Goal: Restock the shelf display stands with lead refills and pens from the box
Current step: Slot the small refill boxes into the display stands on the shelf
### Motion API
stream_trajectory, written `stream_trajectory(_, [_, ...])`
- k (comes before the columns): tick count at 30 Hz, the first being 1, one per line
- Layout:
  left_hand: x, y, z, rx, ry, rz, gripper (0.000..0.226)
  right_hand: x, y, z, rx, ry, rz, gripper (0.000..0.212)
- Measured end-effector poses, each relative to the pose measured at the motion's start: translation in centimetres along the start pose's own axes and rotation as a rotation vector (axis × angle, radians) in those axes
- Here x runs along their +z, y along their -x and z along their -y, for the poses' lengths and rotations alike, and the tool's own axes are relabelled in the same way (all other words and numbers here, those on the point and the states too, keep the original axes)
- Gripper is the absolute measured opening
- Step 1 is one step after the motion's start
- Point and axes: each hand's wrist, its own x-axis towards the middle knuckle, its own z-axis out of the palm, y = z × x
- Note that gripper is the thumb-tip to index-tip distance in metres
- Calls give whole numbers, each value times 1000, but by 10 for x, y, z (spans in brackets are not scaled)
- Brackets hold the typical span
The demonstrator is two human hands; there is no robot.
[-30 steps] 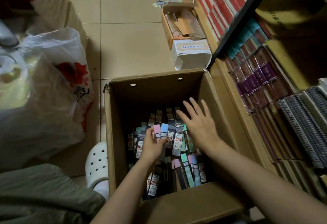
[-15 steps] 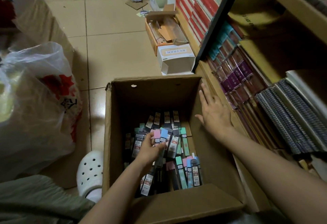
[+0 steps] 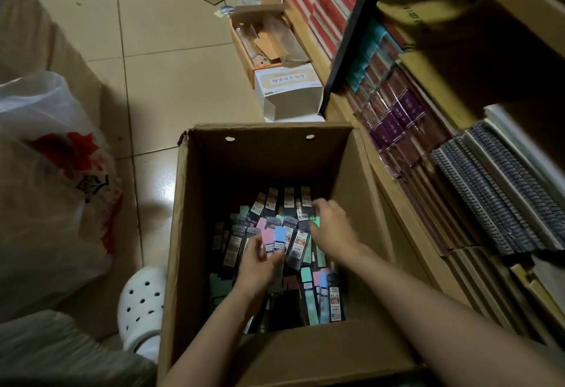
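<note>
An open cardboard box (image 3: 214, 166) stands on the floor in front of me, its bottom covered with several lead refill packs (image 3: 308, 292) in black, pink, blue and green. My left hand (image 3: 258, 267) is down in the box and holds a small bunch of refill packs (image 3: 273, 238), pink and blue tops showing above the fingers. My right hand (image 3: 331, 227) is also inside the box, fingers curled down onto the packs at the far right; its fingertips are blurred and I cannot see whether they hold one.
A shelf (image 3: 397, 203) with wrapped notebooks and spiral pads runs along the right of the box. Behind the box lie a white carton (image 3: 289, 93) and an open tray box (image 3: 263, 41). A plastic bag (image 3: 52, 191) fills the left; my white clog (image 3: 142, 304) stands beside the box.
My right hand has come back from the box's right rim near the shelf and dropped into the box onto the packs. My left hand still holds its bunch of refills.
</note>
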Motion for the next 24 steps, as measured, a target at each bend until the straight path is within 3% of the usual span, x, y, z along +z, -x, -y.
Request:
stream_trajectory(2, [5,-1,6,-25,6,3,33,17,-5,-9,205,-136,57,48])
stream_trajectory(4, [9,-4,9,-57,28,-1,39,31,-7,-15,294,-168,108,55])
stream_trajectory(7, [7,-15,6,-75,58,-24,32,49,-8,-17,318,-199,160,69])
stream_trajectory(13, [-13,-35,0,-68,25,-141,12,70,-12,-11,364,-312,44,61])
stream_trajectory(24, [-6,-17,-5,-99,-41,-139,15,60,11,-9,448,-401,59,72])
